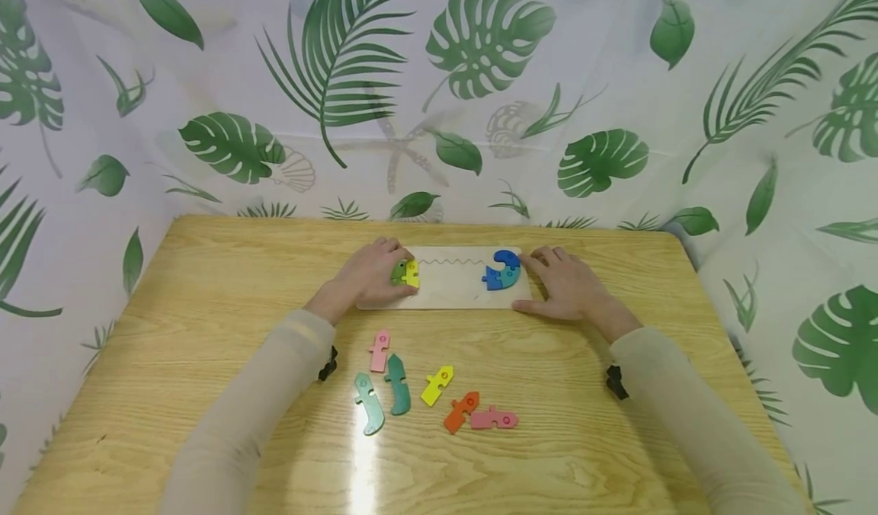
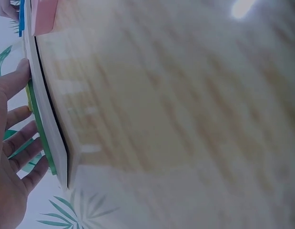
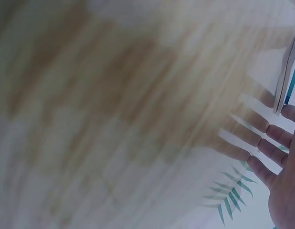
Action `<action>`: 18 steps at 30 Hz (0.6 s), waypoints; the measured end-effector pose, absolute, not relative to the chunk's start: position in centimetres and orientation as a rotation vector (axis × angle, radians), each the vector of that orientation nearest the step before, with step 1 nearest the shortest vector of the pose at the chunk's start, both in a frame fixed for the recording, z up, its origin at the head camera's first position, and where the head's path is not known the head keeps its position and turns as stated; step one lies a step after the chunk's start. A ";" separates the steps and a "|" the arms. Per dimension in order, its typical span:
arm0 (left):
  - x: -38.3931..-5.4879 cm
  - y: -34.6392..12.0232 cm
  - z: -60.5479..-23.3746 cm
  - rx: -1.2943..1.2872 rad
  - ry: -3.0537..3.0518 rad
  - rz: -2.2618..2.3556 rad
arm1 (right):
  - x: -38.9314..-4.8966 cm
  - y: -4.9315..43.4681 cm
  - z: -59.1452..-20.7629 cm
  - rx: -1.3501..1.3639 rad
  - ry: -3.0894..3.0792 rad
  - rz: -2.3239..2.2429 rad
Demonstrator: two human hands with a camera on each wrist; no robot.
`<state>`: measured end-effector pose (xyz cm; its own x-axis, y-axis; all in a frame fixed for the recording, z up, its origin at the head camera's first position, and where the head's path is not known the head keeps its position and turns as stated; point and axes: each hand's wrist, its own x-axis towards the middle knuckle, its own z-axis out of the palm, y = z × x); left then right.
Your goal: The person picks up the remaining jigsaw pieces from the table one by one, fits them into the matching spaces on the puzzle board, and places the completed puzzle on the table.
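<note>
A pale wooden puzzle board (image 1: 453, 295) with a zigzag line lies flat near the table's far edge. Over its left end is my left hand (image 1: 376, 273), fingers fairly straight, touching a green puzzle piece (image 1: 398, 273) that it partly covers. A yellow puzzle piece (image 1: 411, 274) joins the green one. My right hand (image 1: 569, 283) rests at the board's right end, thumb and index finger touching its edge, other fingers extended. Beside those fingertips sit joined blue and teal puzzle pieces (image 1: 506, 271) in a curl. In the right wrist view, the right hand's fingers (image 3: 276, 151) are spread.
Loose puzzle pieces lie nearer me: a pink one (image 1: 379, 351), a dark teal one (image 1: 396, 385), a light green one (image 1: 370, 404), a yellow one (image 1: 436, 385), an orange one (image 1: 461, 413) and another pink one (image 1: 494, 419). A leaf-printed cloth (image 1: 411, 81) hangs behind the wooden table (image 1: 583, 439).
</note>
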<state>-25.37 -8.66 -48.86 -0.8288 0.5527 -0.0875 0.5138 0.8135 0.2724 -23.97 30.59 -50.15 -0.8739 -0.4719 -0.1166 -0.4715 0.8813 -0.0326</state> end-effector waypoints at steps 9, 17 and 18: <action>-25.5 -8.7 -49.0 0.823 2.826 0.363 | -23.8 30.4 -50.3 -0.720 2.937 0.005; -25.4 -8.8 -48.8 0.824 2.813 0.385 | -23.8 30.4 -50.3 -0.728 2.945 -0.024; -25.4 -8.8 -48.7 0.822 2.812 0.394 | -23.8 30.4 -50.3 -0.730 2.947 -0.023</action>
<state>-25.44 -8.83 -48.73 -0.8294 0.5493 -0.1019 0.5002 0.8113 0.3025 -23.80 30.42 -50.35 -0.8792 -0.4662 -0.0980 -0.4646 0.8846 -0.0399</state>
